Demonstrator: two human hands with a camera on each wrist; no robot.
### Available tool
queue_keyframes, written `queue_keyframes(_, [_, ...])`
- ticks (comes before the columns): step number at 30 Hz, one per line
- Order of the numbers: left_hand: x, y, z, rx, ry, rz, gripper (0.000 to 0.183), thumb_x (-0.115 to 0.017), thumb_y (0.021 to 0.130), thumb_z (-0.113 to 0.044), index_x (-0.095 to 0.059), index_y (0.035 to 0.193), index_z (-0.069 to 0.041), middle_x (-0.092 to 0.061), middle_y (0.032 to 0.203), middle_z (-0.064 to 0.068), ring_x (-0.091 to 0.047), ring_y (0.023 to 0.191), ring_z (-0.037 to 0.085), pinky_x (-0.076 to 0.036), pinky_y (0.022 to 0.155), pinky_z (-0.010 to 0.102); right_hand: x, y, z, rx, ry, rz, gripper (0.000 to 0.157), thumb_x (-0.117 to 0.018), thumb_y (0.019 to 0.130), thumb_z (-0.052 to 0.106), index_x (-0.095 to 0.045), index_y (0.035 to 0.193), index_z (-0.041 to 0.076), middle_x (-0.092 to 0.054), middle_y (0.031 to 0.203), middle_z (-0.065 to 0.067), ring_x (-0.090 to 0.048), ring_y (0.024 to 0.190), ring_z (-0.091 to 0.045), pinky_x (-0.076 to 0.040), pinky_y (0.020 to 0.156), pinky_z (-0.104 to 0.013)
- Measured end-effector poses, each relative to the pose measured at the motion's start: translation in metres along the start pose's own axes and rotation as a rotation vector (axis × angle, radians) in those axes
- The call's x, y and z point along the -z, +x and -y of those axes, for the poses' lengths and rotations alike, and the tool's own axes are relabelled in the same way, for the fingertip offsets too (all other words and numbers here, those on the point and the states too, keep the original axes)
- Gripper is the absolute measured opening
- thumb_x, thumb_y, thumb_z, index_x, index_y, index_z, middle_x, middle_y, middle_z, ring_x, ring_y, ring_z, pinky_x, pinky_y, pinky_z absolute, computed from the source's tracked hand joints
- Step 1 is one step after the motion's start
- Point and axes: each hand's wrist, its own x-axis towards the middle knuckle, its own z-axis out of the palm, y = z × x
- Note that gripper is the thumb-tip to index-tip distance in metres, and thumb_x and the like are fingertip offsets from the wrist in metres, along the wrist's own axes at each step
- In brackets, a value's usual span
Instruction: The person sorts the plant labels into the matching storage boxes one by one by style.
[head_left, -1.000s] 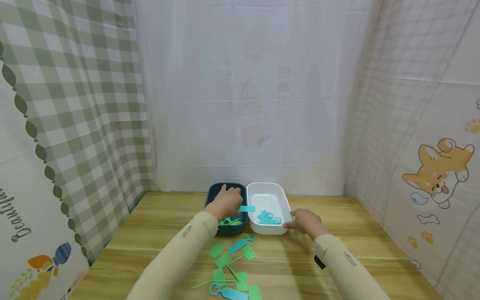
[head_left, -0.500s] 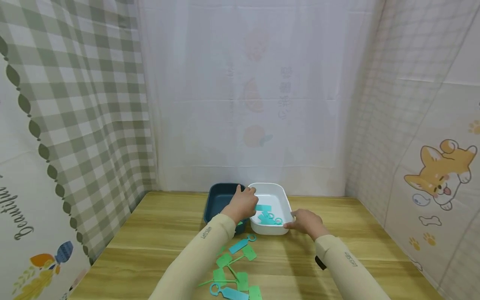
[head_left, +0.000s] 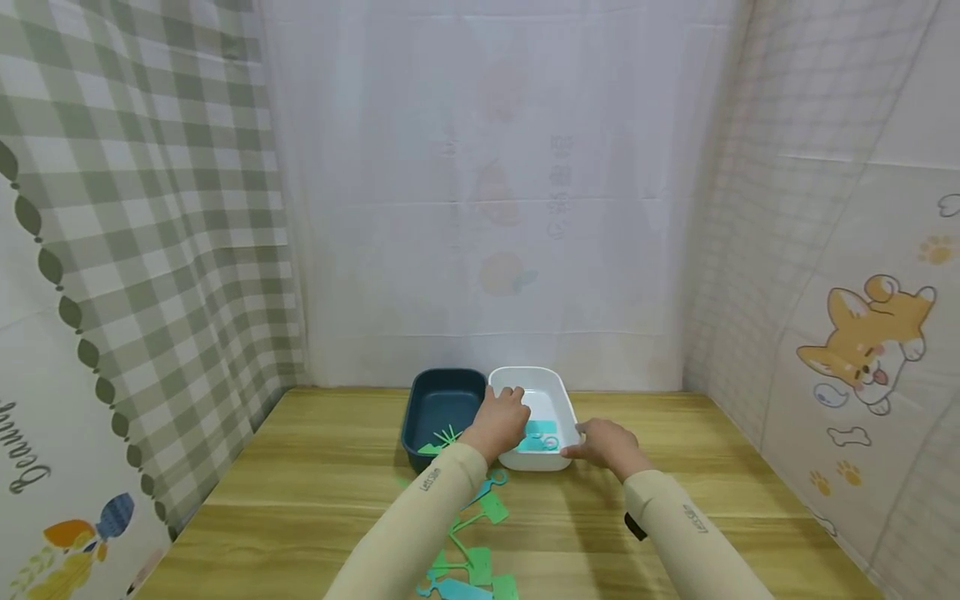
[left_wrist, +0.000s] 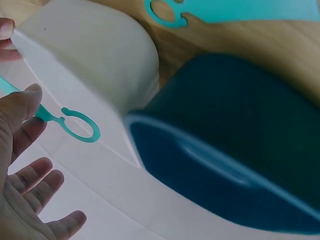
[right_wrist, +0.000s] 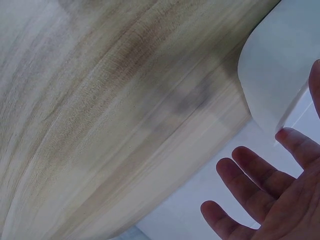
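Observation:
Over the white bin (head_left: 567,460), my left hand (head_left: 504,423) pinches a teal tag with a ring end (left_wrist: 82,131) between thumb and forefinger; its other fingers are spread. My right hand (head_left: 609,446) holds the white bin's near right rim between thumb and forefinger, the remaining fingers apart from it. Inside that bin lie several teal tags (head_left: 540,442). Touching its left side is a dark blue bin (head_left: 444,407) with green tags (head_left: 431,448) in it, partly covered by my left forearm.
In front of the bins, green tags (head_left: 493,507) and teal tags (head_left: 461,590) are scattered on the wooden table (head_left: 315,492), some hidden under the left sleeve. A white curtain (head_left: 420,292) hangs behind, with a checked cloth (head_left: 187,208) at left.
The left hand has moved right, from above the dark blue bin to above the white bin, carrying the teal tag. The right hand stays at the white bin's rim.

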Motion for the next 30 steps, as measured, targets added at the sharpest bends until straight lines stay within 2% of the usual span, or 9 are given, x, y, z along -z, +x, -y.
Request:
queue_keyframes(6, [-0.011,-0.001,-0.004,0.007,-0.027,-0.014,0.026,-0.078,0.083,-0.045,-0.075,0.098,-0.024,-0.060,0.116,0.000,-0.057,0.109,0.019,-0.045,0.098,0.050,-0.001,0.000,0.003,0.004,-0.010,-0.001,0.064,-0.079,0.083,0.041,-0.064,0.126,-0.004,-0.068,0.116,-0.018,-0.063,0.091,-0.026,-0.053,0.073,-0.047])
queue_keyframes(14, [-0.008,-0.005,0.000,0.012,-0.056,0.027,0.027,-0.074,0.085,-0.050,-0.075,0.088,-0.024,-0.062,0.112,-0.001,-0.057,0.109,0.019,-0.043,0.101,0.050,-0.003,0.003,0.002,0.005,-0.009,-0.005,0.062,-0.079,0.083,0.041,-0.065,0.126,-0.002,-0.069,0.112,-0.015,-0.062,0.088,-0.024,-0.053,0.072,-0.046])
queue_keyframes(23, [-0.004,-0.014,0.023,0.025,-0.060,0.069,0.025,-0.070,0.091,-0.044,-0.075,0.102,-0.022,-0.061,0.115,0.002,-0.056,0.115,0.023,-0.040,0.105,0.052,-0.003,0.004,0.000,-0.006,-0.014,-0.003,0.065,-0.079,0.083,0.042,-0.064,0.126,-0.004,-0.066,0.121,-0.021,-0.063,0.102,-0.033,-0.052,0.078,-0.052])
queue_keyframes(30, [-0.002,-0.024,0.044,0.055,-0.104,0.104,0.026,-0.072,0.090,-0.042,-0.076,0.103,-0.019,-0.061,0.125,0.004,-0.054,0.121,0.025,-0.038,0.108,0.054,-0.002,0.003,0.001,-0.010,-0.016,-0.001,0.066,-0.079,0.083,0.043,-0.064,0.128,-0.004,-0.065,0.123,-0.022,-0.062,0.106,-0.035,-0.052,0.079,-0.053])
